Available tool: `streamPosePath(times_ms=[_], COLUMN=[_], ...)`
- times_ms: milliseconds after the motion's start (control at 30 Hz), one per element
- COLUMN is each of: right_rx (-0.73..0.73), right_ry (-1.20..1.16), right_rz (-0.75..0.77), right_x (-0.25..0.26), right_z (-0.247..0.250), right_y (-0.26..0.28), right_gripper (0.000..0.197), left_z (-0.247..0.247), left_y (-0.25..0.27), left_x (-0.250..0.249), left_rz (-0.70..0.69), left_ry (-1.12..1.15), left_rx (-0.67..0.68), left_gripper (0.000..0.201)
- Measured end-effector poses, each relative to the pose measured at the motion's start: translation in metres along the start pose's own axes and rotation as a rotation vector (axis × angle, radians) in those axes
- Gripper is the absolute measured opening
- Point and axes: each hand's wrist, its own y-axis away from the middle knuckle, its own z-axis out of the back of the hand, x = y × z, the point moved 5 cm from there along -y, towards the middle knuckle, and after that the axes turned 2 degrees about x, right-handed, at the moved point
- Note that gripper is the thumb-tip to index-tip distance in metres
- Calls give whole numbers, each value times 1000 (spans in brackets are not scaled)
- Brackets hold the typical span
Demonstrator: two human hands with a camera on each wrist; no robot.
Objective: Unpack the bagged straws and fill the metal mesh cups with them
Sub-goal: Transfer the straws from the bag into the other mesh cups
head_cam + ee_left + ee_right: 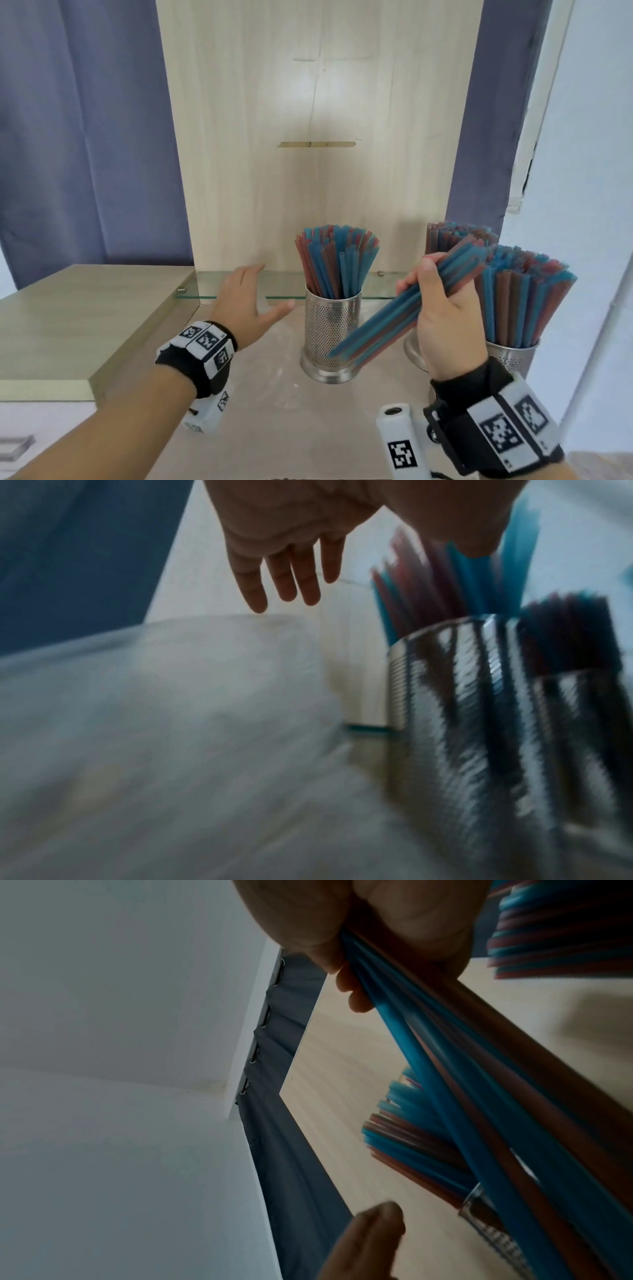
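Rear cup (pixel 416 346) mostly hidden behind right hand (pixel 442 322) (base only); left-wrist pic motion-blurred.

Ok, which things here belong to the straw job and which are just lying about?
Job:
- straw bundle, gripped by right hand
- left hand, fingers spread
- middle mesh cup
- right mesh cup
- rear cup's straws

Lying about:
- glass shelf
- blue curtain

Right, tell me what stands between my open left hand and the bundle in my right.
In the head view, the middle mesh cup, packed with straws, stands between the left hand and the straw bundle held by the right hand.
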Motion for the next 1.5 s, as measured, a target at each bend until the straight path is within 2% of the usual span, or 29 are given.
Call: streamPosePath(times_ms=[67,200,267,333,433,500,600,733,833,967,1067,1200,1267,1300,1367,1400,1433,1500], right_rx=[-17,-13,-5,-4,-16,-9,1,7,11,24,35,36,35,35,39,41,44,48], right_ry=[7,46,47,57,51,56,55,40,8,-16,-20,-31,-29,-27,-27,-25,-24,-23], right_rz=[11,51,61,63,62,69,70,67,44,33,36,21,14,12,8,9,13,16], right_x=[-2,1,1,1,1,0,-3,-6,-9,-11,-12,-13,-14,-15,-16,-16,-15,-14], right_z=[6,11,14,17,23,26,30,30,28,25,23,24,24,25,24,24,23,22], right_y=[0,4,8,12,16,16,16,17,18,19,19,20,21,21,21,20,20,19], right_gripper=[8,17,17,15,14,13,12,16,13,15,16,17,16,16,17,17,18,18], left_z=[0,-17,-32,-42,-50,-52,-53,-50,-51,-46,-35,-27,-24,-24,-30,-35,-40,-52], left_y=[-9,-19,-24,-27,-31,-27,-11,-1,-2,-12,-21,-35,-40,-42,-47,-51,-55,-62], left_x=[-30,-83,-94,-101,-108,-115,-123,-119,-111,-102,-98,-98,-93,-89,-77,-71,-68,-64], left_rz=[-24,30,88,107,73,28,-91,-190,-175,-162,-139,-201,-112,-23,170,226,251,251], left_ry=[131,377,503,563,490,285,46,169,315,356,301,195,242,265,349,459,604,806], left_rx=[14,33,-13,-114,-205,-257,-333,-277,-208,-191,-249,-361,-442,-473,-474,-436,-362,-151], left_gripper=[113,95,109,122,123,126,113,93,73,48,39,28,23,30,67,85,98,107])
